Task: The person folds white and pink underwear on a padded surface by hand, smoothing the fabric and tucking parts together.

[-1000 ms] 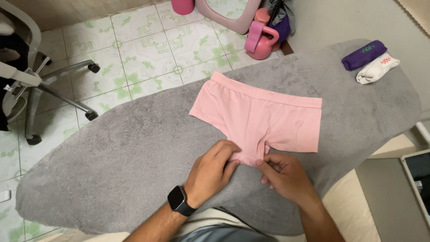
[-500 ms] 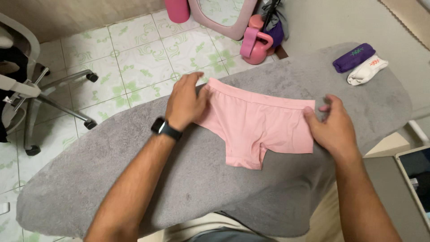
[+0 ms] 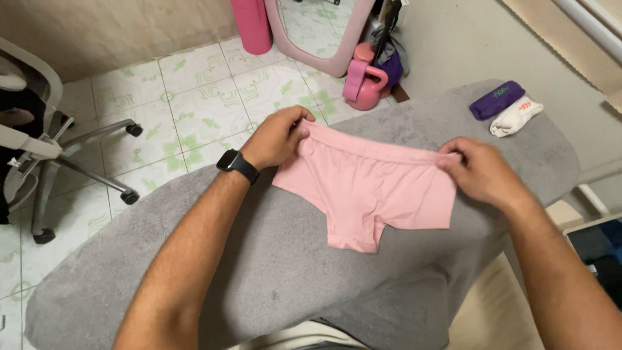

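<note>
Grey cover (image 3: 259, 272) lies bare near; rolled socks (image 3: 506, 109) far right.

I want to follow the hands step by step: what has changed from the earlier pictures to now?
Both hands left the bottom hem and moved out to the waistband: the left hand now pinches the left corner of the pink underwear, the right hand the right corner. The garment stays flat on the grey cover; the rolled socks are untouched.

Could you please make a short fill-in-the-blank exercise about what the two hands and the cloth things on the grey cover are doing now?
1. Both hands pinch the waistband of the pink cotton underwear, which lies on the ____ fleece cover.
2. The left hand wears a black ____ on its wrist.
3. Beside the rolled purple socks lies a ____ rolled pair.
4. The right hand grips the waistband's ____ end.

Missing words: grey; watch; white; right
</note>
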